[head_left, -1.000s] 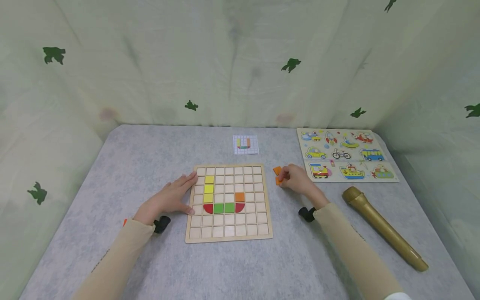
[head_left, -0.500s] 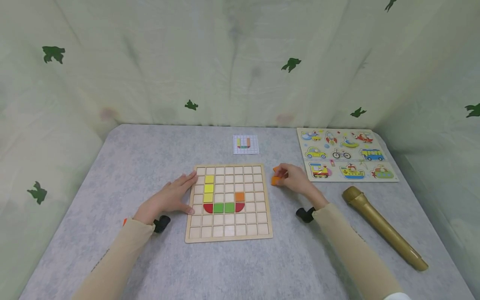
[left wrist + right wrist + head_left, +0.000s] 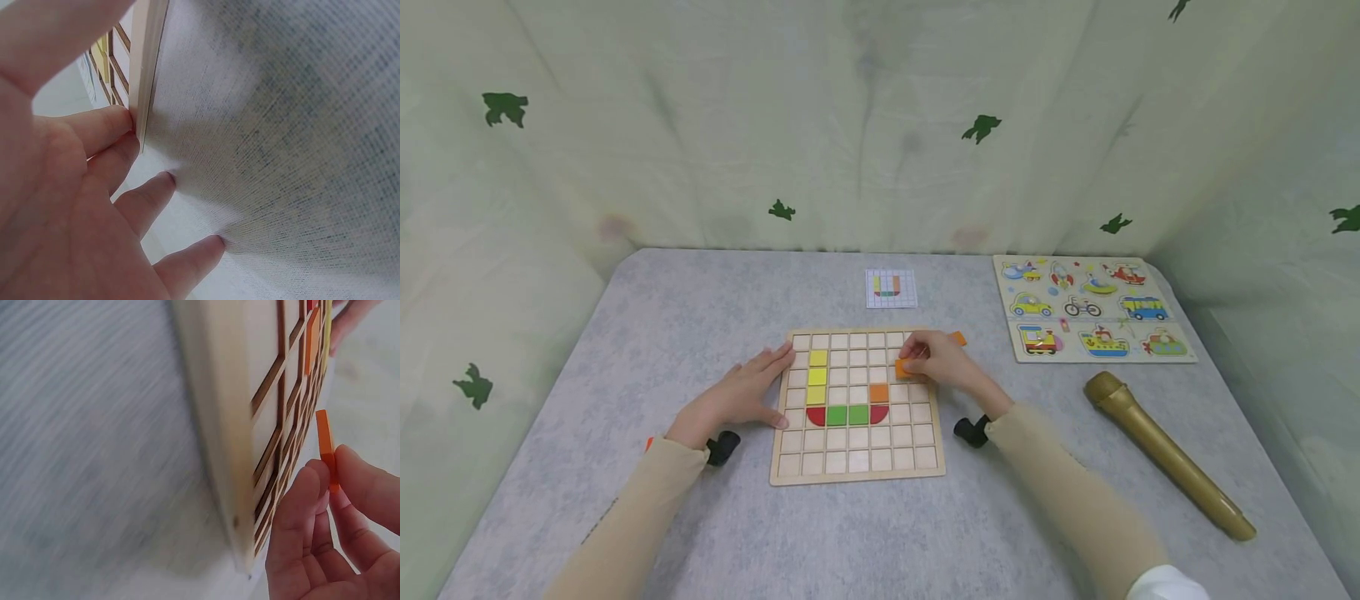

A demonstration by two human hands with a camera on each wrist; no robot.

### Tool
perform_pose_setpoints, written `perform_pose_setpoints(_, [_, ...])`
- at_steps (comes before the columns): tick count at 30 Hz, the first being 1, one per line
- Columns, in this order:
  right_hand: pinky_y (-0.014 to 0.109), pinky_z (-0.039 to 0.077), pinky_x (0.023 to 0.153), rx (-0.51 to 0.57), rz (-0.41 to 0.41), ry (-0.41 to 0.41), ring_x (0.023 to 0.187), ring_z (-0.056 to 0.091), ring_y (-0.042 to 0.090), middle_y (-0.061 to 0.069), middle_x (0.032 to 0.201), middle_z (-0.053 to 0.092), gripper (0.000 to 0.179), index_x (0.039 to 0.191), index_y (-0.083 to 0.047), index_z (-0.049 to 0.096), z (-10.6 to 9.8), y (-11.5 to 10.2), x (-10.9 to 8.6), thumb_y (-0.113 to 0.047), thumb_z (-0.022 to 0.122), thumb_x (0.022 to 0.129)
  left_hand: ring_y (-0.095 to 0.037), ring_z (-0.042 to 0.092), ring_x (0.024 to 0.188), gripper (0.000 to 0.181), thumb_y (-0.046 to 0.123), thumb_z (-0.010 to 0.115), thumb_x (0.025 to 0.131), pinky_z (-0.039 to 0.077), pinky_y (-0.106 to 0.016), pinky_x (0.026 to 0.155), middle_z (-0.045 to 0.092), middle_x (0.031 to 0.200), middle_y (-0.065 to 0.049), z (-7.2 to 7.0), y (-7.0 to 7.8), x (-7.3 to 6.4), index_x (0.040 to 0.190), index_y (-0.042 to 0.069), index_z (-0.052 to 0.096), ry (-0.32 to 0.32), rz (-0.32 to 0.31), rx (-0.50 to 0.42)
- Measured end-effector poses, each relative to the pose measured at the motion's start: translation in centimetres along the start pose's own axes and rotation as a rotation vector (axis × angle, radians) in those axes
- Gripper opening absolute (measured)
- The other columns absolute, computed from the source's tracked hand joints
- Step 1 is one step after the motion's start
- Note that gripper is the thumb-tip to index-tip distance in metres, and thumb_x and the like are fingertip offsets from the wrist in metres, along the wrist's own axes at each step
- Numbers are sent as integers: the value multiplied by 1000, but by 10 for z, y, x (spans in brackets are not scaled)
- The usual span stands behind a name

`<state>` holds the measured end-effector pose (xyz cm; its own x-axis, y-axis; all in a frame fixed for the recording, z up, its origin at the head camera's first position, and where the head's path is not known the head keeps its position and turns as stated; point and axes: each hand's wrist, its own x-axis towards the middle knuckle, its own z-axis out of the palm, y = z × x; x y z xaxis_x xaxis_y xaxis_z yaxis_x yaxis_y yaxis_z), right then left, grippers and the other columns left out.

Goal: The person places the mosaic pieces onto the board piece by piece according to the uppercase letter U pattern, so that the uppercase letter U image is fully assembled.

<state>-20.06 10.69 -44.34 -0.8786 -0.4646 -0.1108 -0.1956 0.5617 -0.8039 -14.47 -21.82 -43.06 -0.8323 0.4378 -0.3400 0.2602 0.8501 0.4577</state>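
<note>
My right hand (image 3: 942,360) pinches an orange square tile (image 3: 325,444) between thumb and fingers, above the right part of the wooden grid board (image 3: 857,478). My left hand (image 3: 737,395) lies with spread fingers against the board's left edge; in the left wrist view some fingertips (image 3: 165,178) touch the table. Set in the board are yellow tiles (image 3: 817,377) in a column, red rounded corner pieces (image 3: 816,417), green squares (image 3: 837,416) between them, and one orange square (image 3: 878,392) above the right red piece. Another orange tile (image 3: 958,338) lies on the table behind my right hand.
A small pattern card (image 3: 891,289) with a coloured U shape lies behind the board. At the back right is a vehicle puzzle board (image 3: 1093,310). A gold microphone (image 3: 1168,457) lies on the right. Pale curtains (image 3: 880,125) surround the grey table (image 3: 700,283).
My right hand has picked up an orange tile from the table right of the board and carried it left over the board. The left hand has stayed in place.
</note>
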Motion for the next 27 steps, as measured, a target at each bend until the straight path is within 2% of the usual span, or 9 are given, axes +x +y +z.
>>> perform_pose_setpoints(6, [25, 44, 67, -47, -12, -41, 74, 53, 15, 2, 82, 60, 4, 89, -5, 65, 14, -11, 10, -5, 69, 88, -44, 7, 141, 106, 33, 81, 75, 9, -68, 106, 8, 158, -18, -1, 2, -1, 152, -2, 17, 1, -6, 5])
perform_pose_setpoints(12, [23, 42, 60, -52, 6, -89, 68, 50, 15, 3, 77, 58, 3, 90, -2, 65, 22, -17, 17, -3, 67, 88, -44, 7, 141, 106, 33, 81, 75, 9, -67, 106, 8, 158, -18, -1, 4, 0, 152, -2, 17, 3, -10, 0])
perform_pose_setpoints(20, [24, 38, 57, -197, 1, -82, 63, 47, 14, 1, 69, 55, 5, 85, -6, 65, 28, -28, 20, -1, 67, 85, -44, 8, 141, 106, 33, 82, 74, 9, -68, 106, 8, 158, -17, 1, 0, 1, 152, -2, 18, 7, -8, 6])
perform_pose_setpoints(24, [24, 37, 55, -221, -1, -69, 61, 47, 14, 1, 67, 54, 9, 81, -8, 63, 29, -29, 21, -1, 67, 85, -45, 9, 141, 107, 33, 82, 73, 10, -68, 105, 9, 158, -17, 2, -1, 2, 151, -2, 18, 11, -7, 1])
perform_pose_setpoints(27, [24, 38, 56, -206, 3, -75, 63, 48, 14, 1, 69, 55, 5, 83, -6, 64, 29, -27, 20, -3, 66, 86, -44, 9, 141, 107, 34, 82, 73, 10, -68, 105, 8, 158, -17, 3, -2, 2, 152, -1, 18, 10, -6, 3])
